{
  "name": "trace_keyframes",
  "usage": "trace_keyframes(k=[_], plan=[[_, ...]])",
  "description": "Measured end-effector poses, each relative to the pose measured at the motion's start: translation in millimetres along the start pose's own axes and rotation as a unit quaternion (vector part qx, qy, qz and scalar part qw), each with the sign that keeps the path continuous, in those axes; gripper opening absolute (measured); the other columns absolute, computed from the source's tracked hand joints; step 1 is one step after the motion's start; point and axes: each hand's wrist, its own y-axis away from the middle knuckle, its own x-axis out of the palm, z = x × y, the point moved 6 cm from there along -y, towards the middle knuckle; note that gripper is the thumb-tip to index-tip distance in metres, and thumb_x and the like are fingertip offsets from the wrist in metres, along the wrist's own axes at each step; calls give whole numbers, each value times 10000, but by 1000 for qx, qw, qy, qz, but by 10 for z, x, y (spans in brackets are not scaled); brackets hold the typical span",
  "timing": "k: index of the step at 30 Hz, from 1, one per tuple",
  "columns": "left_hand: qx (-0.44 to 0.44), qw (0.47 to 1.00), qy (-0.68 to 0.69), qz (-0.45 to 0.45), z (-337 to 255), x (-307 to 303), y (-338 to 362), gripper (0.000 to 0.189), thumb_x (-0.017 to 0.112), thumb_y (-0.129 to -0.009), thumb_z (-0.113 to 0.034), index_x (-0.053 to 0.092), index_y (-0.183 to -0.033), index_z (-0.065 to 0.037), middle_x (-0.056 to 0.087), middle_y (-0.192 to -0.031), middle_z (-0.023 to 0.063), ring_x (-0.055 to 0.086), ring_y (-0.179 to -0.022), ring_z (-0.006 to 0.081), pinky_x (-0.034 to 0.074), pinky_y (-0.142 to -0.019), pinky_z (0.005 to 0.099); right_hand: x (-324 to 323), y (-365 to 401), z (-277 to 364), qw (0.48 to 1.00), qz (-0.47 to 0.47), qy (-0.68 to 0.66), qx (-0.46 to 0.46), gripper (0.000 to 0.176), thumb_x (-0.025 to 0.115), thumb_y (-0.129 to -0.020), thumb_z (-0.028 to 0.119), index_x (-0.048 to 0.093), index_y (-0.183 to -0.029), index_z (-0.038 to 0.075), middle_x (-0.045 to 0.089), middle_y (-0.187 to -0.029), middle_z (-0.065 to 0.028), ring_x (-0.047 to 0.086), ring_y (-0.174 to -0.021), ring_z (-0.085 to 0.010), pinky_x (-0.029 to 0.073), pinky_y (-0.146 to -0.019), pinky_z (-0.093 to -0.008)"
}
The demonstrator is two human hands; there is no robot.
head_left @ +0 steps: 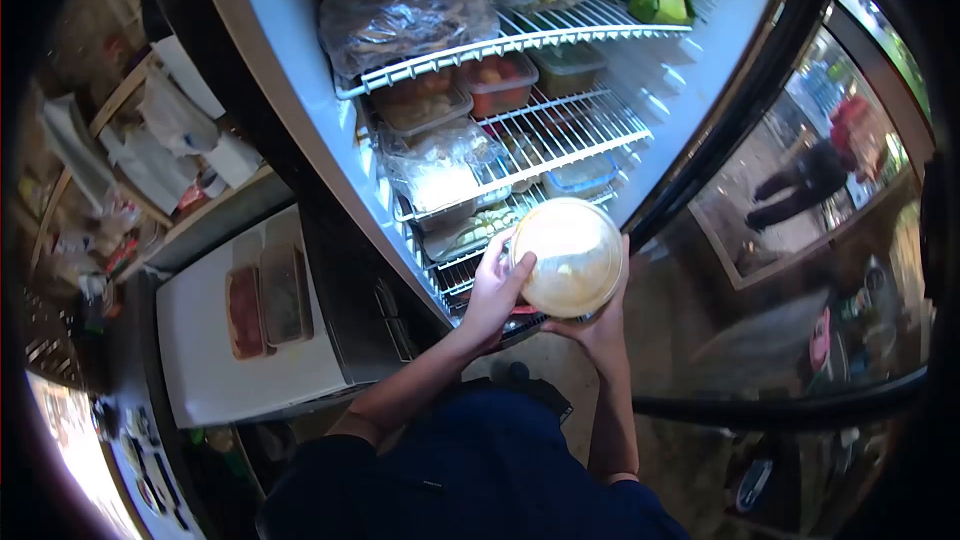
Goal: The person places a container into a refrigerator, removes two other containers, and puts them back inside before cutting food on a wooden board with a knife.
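Observation:
A round, lidded container (570, 258) with a pale yellowish top is held in front of the open fridge. My left hand (495, 285) grips its left side, with the thumb against the rim. My right hand (600, 315) holds it from the lower right, its fingers partly hidden by the container. Behind it are the fridge's white wire shelves (570, 145). They carry plastic bags (410, 15), a red-filled box (497, 80), a clear bag (440, 165) and a blue-rimmed box (580, 175). A cut green vegetable (662, 2) lies on the top shelf.
Two filled trays (265, 300) sit on a white surface (200, 340) at the left. A cluttered rack (130, 150) stands behind it. The fridge's glass door (760, 330) is open at the right, and a person in red (845, 145) shows in it.

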Motion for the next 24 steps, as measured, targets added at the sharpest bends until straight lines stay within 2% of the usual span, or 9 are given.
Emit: trace_keyframes(k=[4, 7, 10, 13, 15, 18, 21, 23, 24], plan=[[103, 992, -68, 26, -352, 313, -467, 728, 708, -1058, -337, 362, -1588, 23, 557, -1499, 158, 538, -1387, 223, 434, -1171, 378, -237, -776, -17, 995, 7, 62, -79, 1484, 1071, -587, 224, 97, -1684, 0, 372, -1644, -216, 453, -1494, -319, 438, -1209, -464], [185, 971, -123, 83, -586, 490, -777, 1022, 907, -883, -209, 264, -1643, 22, 481, -1579, 170, 504, -1451, 260, 419, -1223, 411, -372, -1229, 42, 994, 6, 67, -80, 1400, 1073, -578, 255, 214, -1646, -27, 465, -1576, -229, 501, -1457, -320, 459, -1183, -465], [190, 957, -198, 95, -901, 670, -881, 1192, 993, -754, -172, 238, -1659, 8, 459, -1601, 164, 489, -1472, 280, 412, -1244, 423, -435, -1640, 155, 987, 14, 73, -142, 1296, 1064, -606, 316, 321, -1605, -43, 572, -1493, -215, 576, -1386, -312, 474, -1164, -441], [263, 911, -314, 47, -1105, 598, -1135, 1002, 1006, -733, -208, 465, -1540, 38, 593, -1484, 154, 551, -1412, 223, 464, -1194, 393, -400, -1986, 272, 980, 40, 91, -173, 1196, 1061, -614, 305, 417, -1557, -48, 641, -1424, -205, 634, -1313, -274, 507, -1123, -399], [233, 904, -356, -28, -1214, 527, -1261, 858, 997, -742, -312, 600, -1399, 71, 722, -1299, 163, 692, -1215, 226, 534, -1098, 371, -350, -2268, 174, 982, 64, 36, -176, 1122, 1053, -629, 281, 461, -1523, -48, 672, -1383, -194, 656, -1275, -259, 514, -1105, -385], [239, 858, -445, -90, -1293, 376, -1535, 828, 974, -765, -388, 634, -1348, 91, 756, -1231, 183, 721, -1166, 241, 563, -1037, 375, -274, -2527, 276, 978, 68, 73, -184, 983, 1044, -643, 280, 547, -1426, -47, 729, -1279, -180, 706, -1178, -247, 548, -1051, -379], [293, 876, -371, -94, -1386, 373, -1709, 734, 936, -841, -288, 616, -1402, 62, 740, -1283, 154, 721, -1153, 216, 560, -1052, 367, -239, -2773, 378, 973, 66, 121, -186, 886, 1039, -657, 268, 592, -1354, -48, 749, -1231, -169, 718, -1146, -237, 558, -1033, -375], [321, 850, -405, -101, -1512, 478, -1765, 705, 935, -844, -295, 637, -1388, 39, 773, -1220, 132, 732, -1116, 194, 573, -1023, 354, -237, -2936, 419, 970, 69, 143, -185, 831, 1034, -669, 254, 610, -1318, -47, 756, -1211, -163, 720, -1133, -229, 561, -1027, -373], [344, 836, -419, -82, -1563, 544, -1816, 652, 916, -864, -293, 654, -1369, 25, 782, -1210, 145, 736, -1112, 198, 571, -1016, 352, -212, -3006, 448, 973, 108, 75, -189, 789, 1026, -683, 232, 617, -1298, -47, 758, -1200, -164, 720, -1126, -220, 565, -1021, -372]])
